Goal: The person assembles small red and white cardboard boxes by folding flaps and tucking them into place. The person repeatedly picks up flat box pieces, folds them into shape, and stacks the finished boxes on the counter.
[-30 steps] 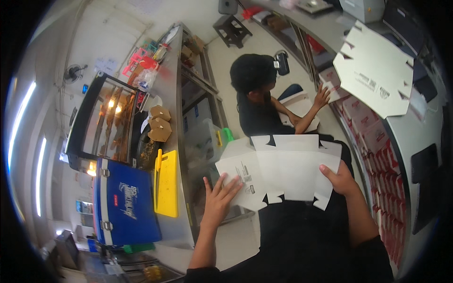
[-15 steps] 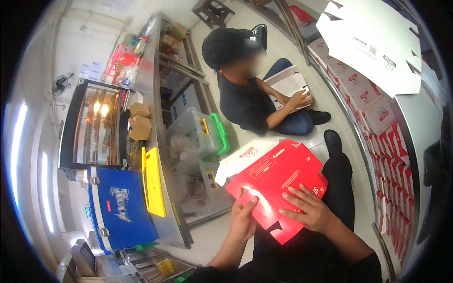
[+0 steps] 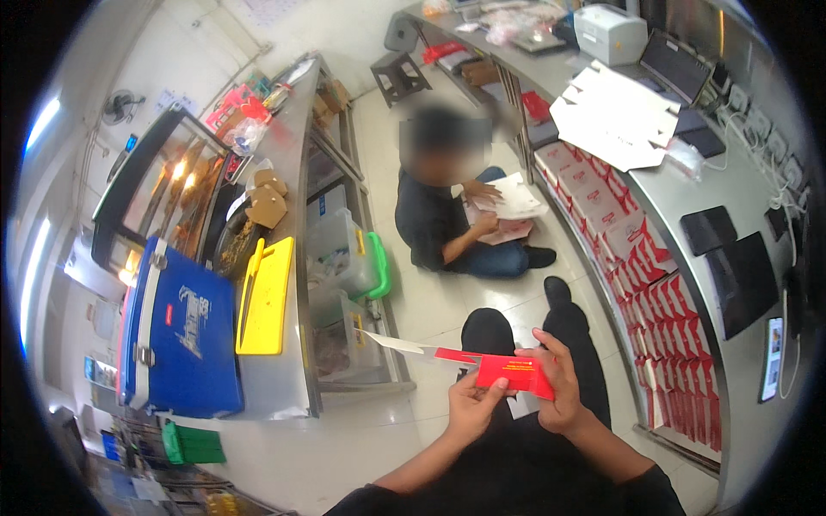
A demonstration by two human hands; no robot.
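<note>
A flat red-and-white cardboard box [image 3: 508,373], partly folded, is held above my lap, its red side tilted toward me. My left hand [image 3: 471,411] grips its near edge, thumb pressed on the red panel. Around the right end my right hand [image 3: 561,391] is wrapped, with its upper fingers raised along the edge. A long white flap [image 3: 396,344] sticks out to the left. Part of the box's underside is hidden. Across from me a person sits on the floor, hands on a white cardboard box [image 3: 516,196].
On the left steel counter [image 3: 292,378] are a blue cooler box [image 3: 194,335], a yellow cutting board [image 3: 265,301] and a lit display case [image 3: 168,185]. Under the right counter, folded boxes [image 3: 671,344] stand stacked; a white box blank [image 3: 615,116] lies on top. Clear plastic bins [image 3: 340,258] sit below left.
The red box has turned from broad side up to nearly edge-on. My right hand has slid off its face to the right end. The other person's white box now lies lower and flatter.
</note>
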